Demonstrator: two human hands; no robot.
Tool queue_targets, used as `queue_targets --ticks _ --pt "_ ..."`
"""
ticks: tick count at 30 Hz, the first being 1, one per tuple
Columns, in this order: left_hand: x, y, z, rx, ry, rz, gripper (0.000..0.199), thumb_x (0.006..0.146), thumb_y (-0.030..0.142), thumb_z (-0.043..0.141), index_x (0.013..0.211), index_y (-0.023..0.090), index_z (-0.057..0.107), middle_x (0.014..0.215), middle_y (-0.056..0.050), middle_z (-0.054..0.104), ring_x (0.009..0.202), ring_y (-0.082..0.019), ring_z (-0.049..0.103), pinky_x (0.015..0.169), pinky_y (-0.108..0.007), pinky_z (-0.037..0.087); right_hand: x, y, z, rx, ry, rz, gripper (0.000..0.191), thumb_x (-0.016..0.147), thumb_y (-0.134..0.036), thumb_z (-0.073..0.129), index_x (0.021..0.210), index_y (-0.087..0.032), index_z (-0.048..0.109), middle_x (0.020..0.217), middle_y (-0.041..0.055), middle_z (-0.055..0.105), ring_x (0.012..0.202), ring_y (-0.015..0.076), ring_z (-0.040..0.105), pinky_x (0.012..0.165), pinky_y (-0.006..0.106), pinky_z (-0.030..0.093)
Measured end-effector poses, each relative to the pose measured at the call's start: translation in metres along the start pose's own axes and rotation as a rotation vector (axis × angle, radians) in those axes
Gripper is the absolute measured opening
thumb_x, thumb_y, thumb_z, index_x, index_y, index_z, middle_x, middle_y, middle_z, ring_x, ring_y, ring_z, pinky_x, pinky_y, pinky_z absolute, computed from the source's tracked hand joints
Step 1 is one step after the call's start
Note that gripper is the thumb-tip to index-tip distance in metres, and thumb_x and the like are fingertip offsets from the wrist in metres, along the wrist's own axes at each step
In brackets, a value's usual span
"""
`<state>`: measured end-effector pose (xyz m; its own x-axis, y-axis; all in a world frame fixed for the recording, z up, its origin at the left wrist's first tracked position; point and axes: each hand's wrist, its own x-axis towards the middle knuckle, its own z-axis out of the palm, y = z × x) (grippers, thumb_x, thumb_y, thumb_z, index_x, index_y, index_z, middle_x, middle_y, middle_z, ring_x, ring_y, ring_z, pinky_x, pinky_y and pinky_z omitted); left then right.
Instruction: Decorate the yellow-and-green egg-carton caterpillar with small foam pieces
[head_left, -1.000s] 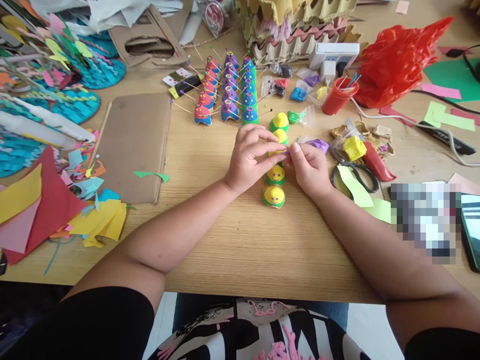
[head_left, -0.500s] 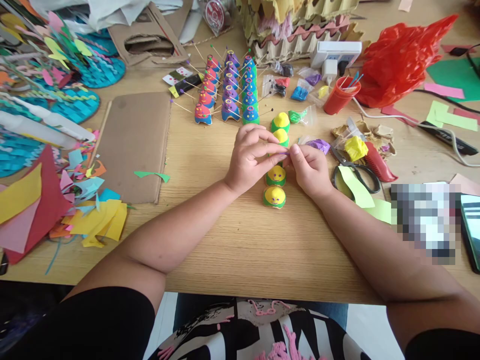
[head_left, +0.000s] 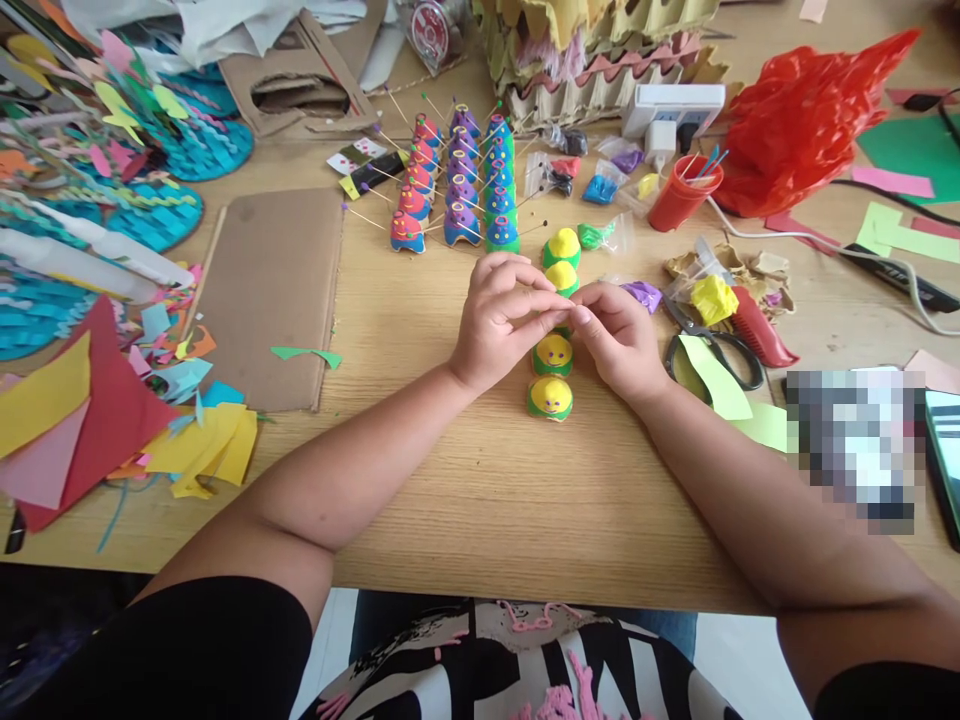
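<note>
Over the middle of the wooden table [head_left: 450, 520]: two bare hands meet at the fingertips, above a line of yellow-and-green figures [head_left: 550, 397] — perhaps so that fine work is done close by them.
Left hand [head_left: 495, 318]: thumb and forefinger nearly together at the tips, other fingers raised and curved, probably to leave the pinch free.
Right hand [head_left: 621, 335]: thumb and forefinger pressed close, other fingers curled in; whether either pinch has hold of something tiny, I cannot tell.
Yellow-and-green figures: lined up leading away from the person; the nearest two show faces, and the hands partly hide the middle.
Purple bundle [head_left: 643, 295]: just beyond the right hand, seemingly for easy reach.
Pinned figures [head_left: 462, 222]: three columns farther off — spaced, likely, because pins stick out sideways.
Scissors [head_left: 754, 376]: right of the right hand, partly under pale green paper [head_left: 721, 382].
</note>
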<state>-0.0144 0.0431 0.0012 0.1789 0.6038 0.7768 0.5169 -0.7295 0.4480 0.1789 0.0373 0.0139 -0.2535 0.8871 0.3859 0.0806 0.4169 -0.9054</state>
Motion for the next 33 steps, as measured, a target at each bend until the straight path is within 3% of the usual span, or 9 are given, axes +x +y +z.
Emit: queue_targets --ticks 8,19,25,33 --pt "0.0006 -0.0007 -0.0025 0.012 -0.079 -0.009 0.023 0.104 0.048 0.071 0.117 0.034 0.082 0.108 -0.003 0.075 0.118 -0.021 0.063 0.116 -0.044 0.053 0.0028 0.0040 -0.0030 -0.022 0.049 -0.041 0.049 0.096 -0.069 0.069 0.081 -0.023 0.065 0.078 0.0011 0.061 0.074 0.0164 0.054 0.072 0.034 0.044" --pt "0.0000 0.0017 -0.0027 -0.066 -0.044 -0.005 0.017 0.102 0.044 0.074 0.108 0.030 0.083 0.107 -0.003 0.076 0.117 -0.020 0.064 0.114 -0.042 0.053 0.0032 0.0009 -0.0038 -0.082 0.076 -0.061 0.050 0.100 -0.065 0.066 0.074 -0.022 0.066 0.076 0.0029 0.064 0.074 0.0165 0.058 0.076 0.036 0.046" --pt "0.0016 0.0029 -0.0040 -0.039 -0.102 -0.057 0.034 0.109 0.052 0.060 0.105 0.030 0.085 0.106 -0.004 0.076 0.118 -0.021 0.064 0.118 -0.044 0.053 0.0027 0.0022 -0.0040 -0.086 0.089 -0.057 0.049 0.101 -0.062 0.066 0.073 -0.022 0.068 0.076 0.0033 0.066 0.074 0.0163 0.059 0.075 0.035 0.047" --pt "-0.0013 -0.0011 -0.0011 -0.093 -0.065 -0.024 0.022 0.102 0.049 0.074 0.106 0.030 0.084 0.107 -0.003 0.076 0.119 -0.021 0.063 0.114 -0.043 0.054 0.0026 0.0029 -0.0037 -0.056 0.088 -0.073 0.046 0.102 -0.058 0.068 0.074 -0.021 0.069 0.077 0.0023 0.066 0.074 0.0148 0.059 0.076 0.034 0.048"
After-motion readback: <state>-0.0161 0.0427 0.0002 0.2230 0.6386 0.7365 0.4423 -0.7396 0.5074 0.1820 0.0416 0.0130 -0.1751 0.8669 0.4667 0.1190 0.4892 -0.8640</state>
